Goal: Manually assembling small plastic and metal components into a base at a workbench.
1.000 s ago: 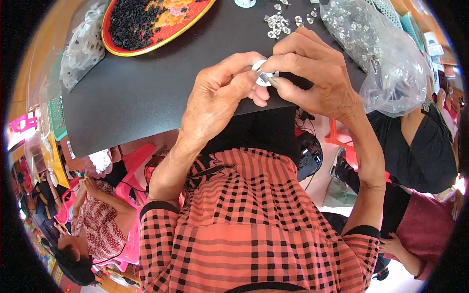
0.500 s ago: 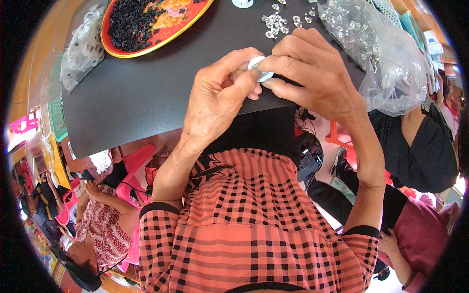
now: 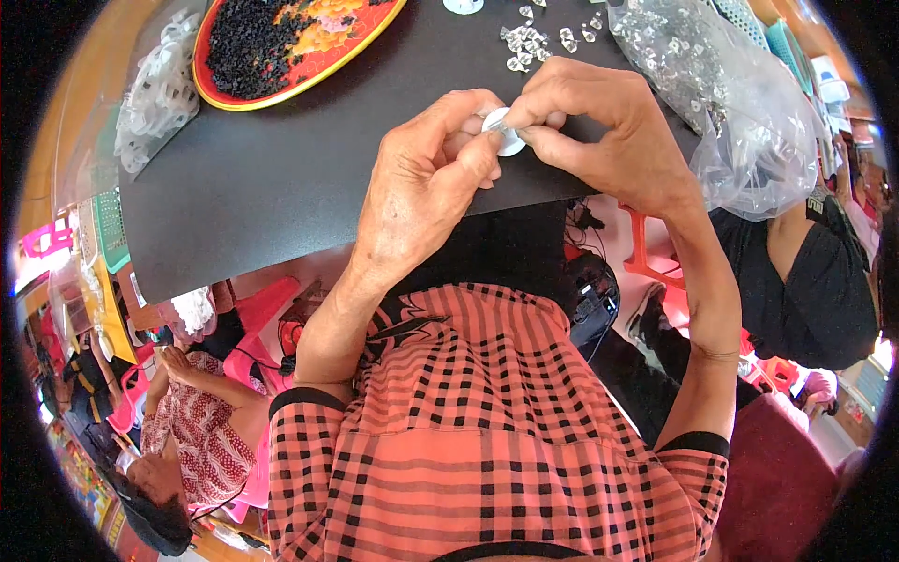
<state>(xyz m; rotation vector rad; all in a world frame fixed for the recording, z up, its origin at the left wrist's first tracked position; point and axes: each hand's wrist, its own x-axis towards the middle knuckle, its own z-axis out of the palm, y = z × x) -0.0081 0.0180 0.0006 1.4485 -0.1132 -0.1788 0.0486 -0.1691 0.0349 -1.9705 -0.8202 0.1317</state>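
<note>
Above the near edge of the black table, my left hand (image 3: 417, 178) is closed, pinching a small round white plastic disc (image 3: 511, 143) between thumb and fingers. My right hand (image 3: 618, 131) comes in from the other side, thumb and forefinger pressed together at the disc's face. Whatever sits between those right fingertips is too small to make out. Just beyond the right hand lies a loose group of clear faceted plastic pieces (image 3: 526, 42). A similar white round piece (image 3: 464, 5) shows at the top edge of the view.
On the black table (image 3: 243, 197), a red and yellow patterned tray (image 3: 281, 101) at far left holds small black bits (image 3: 248, 47). A plastic bag of white parts (image 3: 159, 89) lies left of it. At right sits a clear bag (image 3: 749, 112) of transparent pieces. Other people sit on both sides.
My right hand has turned and its fingers have drawn into a tighter pinch at the disc. The disc now tilts with more of its face showing. A person at the right has shifted.
</note>
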